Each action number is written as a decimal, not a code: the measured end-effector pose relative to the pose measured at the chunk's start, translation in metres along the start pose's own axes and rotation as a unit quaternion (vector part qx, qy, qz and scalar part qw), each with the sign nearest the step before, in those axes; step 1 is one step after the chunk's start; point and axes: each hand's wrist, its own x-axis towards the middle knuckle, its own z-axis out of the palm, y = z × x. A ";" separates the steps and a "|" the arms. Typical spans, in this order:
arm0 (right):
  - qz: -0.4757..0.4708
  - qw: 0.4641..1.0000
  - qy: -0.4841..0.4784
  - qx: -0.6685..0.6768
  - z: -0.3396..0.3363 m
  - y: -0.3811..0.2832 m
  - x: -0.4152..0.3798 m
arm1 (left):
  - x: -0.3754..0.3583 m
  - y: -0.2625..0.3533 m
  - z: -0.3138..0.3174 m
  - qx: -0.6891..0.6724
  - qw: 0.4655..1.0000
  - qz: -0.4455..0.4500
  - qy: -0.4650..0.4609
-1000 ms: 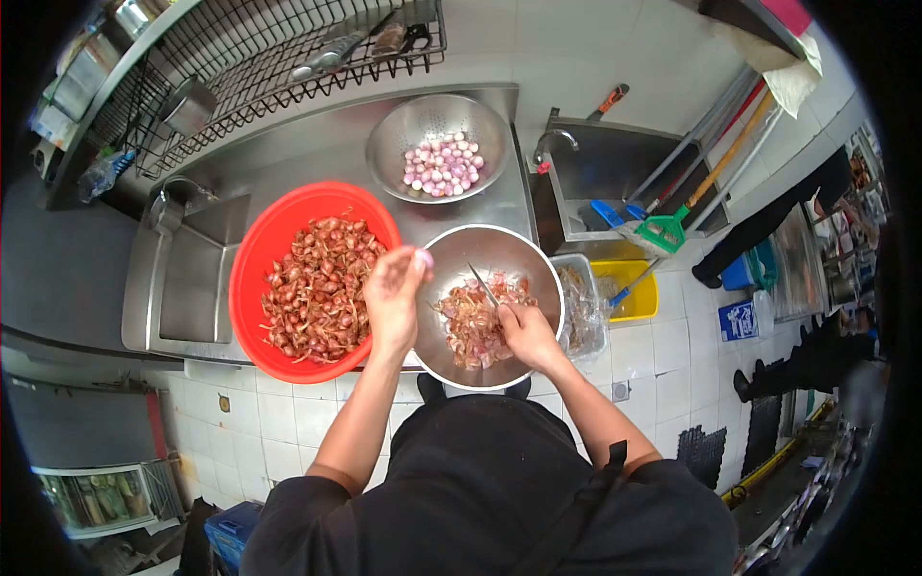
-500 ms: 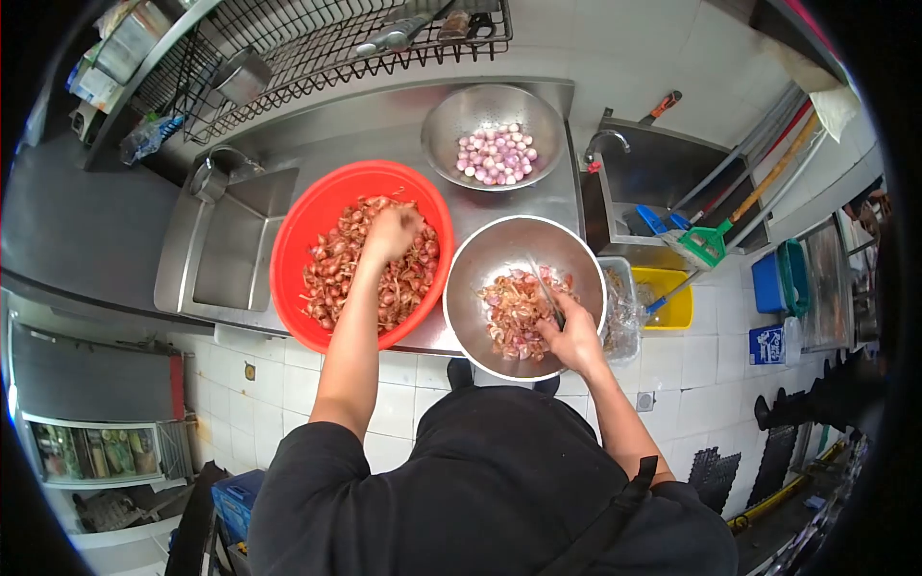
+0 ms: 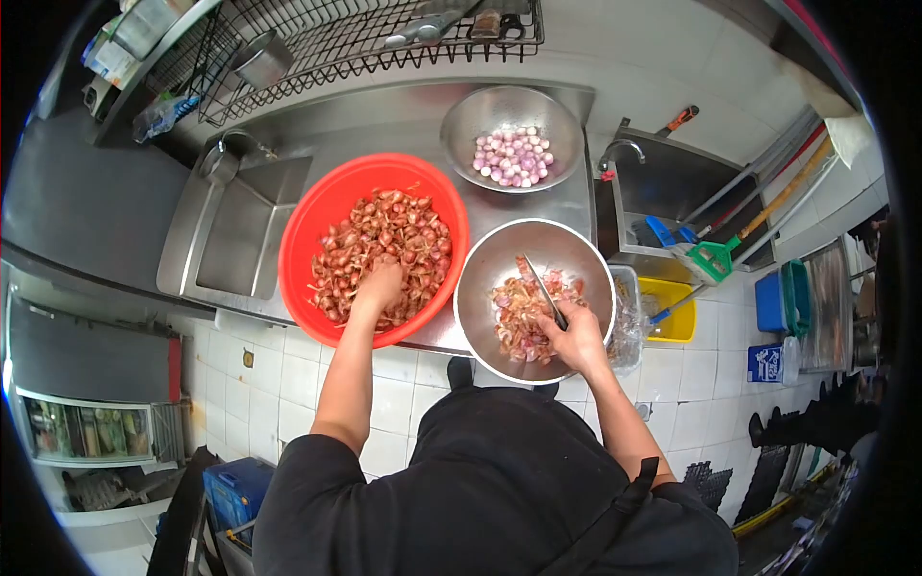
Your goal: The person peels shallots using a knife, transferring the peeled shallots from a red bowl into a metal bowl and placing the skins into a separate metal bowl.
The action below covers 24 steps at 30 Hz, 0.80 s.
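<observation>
Bright, sharp; fisheye-warped, dark corners.

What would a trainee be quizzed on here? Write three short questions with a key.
1. True or false: the left hand is in the red basin of unpeeled shallots.
2. What does the right hand hold? A) ladle B) knife C) sponge
3. Fill in: the peeled shallots lie in the ____ farthest from the person.

Key: 1 true; 2 B; 3 colander.

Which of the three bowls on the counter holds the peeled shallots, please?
The far steel colander, behind the other two: its shallots are pale pink, while the red basin holds unpeeled ones and the near steel bowl peelings.
</observation>
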 end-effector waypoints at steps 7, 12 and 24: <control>-0.143 0.983 0.003 0.116 0.008 -0.005 -0.007 | -0.047 0.070 -0.077 -0.607 0.790 -0.045 0.076; -0.126 0.968 -0.080 0.203 -0.008 -0.051 -0.025 | -0.051 0.123 -0.069 -0.757 0.635 0.137 0.070; -0.265 0.948 0.022 0.176 -0.014 -0.053 -0.026 | -0.070 0.206 -0.076 -0.677 0.690 0.169 0.192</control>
